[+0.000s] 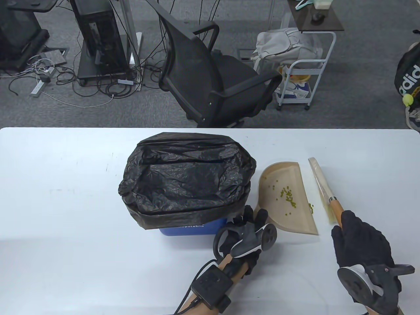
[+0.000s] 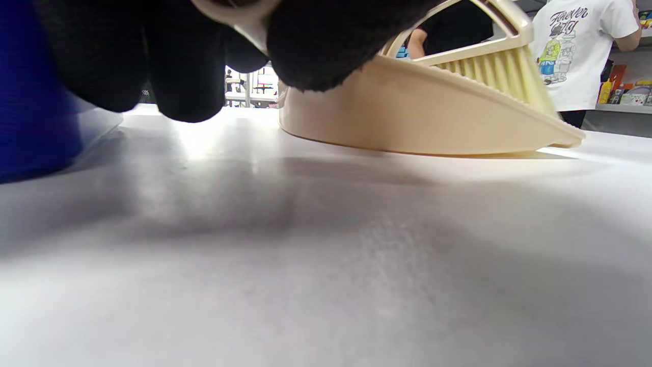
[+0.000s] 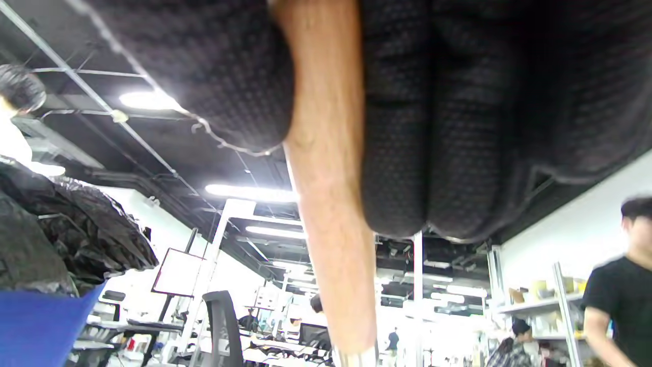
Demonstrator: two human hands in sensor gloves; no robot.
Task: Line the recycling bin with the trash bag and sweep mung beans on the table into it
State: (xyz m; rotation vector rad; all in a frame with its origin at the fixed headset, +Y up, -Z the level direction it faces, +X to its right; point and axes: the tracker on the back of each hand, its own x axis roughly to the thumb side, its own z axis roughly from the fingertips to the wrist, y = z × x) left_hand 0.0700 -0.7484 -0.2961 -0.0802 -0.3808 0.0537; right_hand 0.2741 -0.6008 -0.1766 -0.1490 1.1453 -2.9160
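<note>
Black bag (image 1: 183,177) is on the bin (image 1: 190,228), so you're mid-sweep: left hand (image 1: 249,226) grips the dustpan (image 1: 288,200), right hand (image 1: 361,242) clutches the brush (image 1: 323,187). Next, flick those last beans (image 1: 311,207) in.

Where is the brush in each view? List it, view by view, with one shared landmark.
Table view: brush right of the dustpan, handle in the right hand.
Left wrist view: bristles behind the dustpan.
Right wrist view: only its wooden handle, centre.
Shared landmark: blue bin.
</note>
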